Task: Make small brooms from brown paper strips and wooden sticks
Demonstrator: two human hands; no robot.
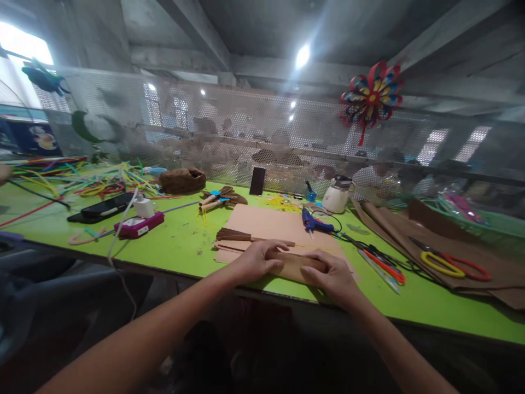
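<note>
My left hand (264, 261) and my right hand (330, 273) grip the two ends of a rolled piece of brown paper (293, 269) at the table's front edge. Thumbs lie on the near side of the roll, and the other fingers curl over its far side, partly hidden. Just beyond my left hand, a pleated brown paper piece with a thin stem (233, 235) rests on a sheet of light brown cardboard (266, 217). A blue glue gun (315, 223) lies at the right of that sheet.
To the right are scissors with yellow and red handles (455, 265) on large brown paper (498, 276), plus pens (383, 267). A purple power strip (141, 224), a black phone (106, 207) and coloured strips (102, 183) lie left. A white kettle (337, 196) stands behind.
</note>
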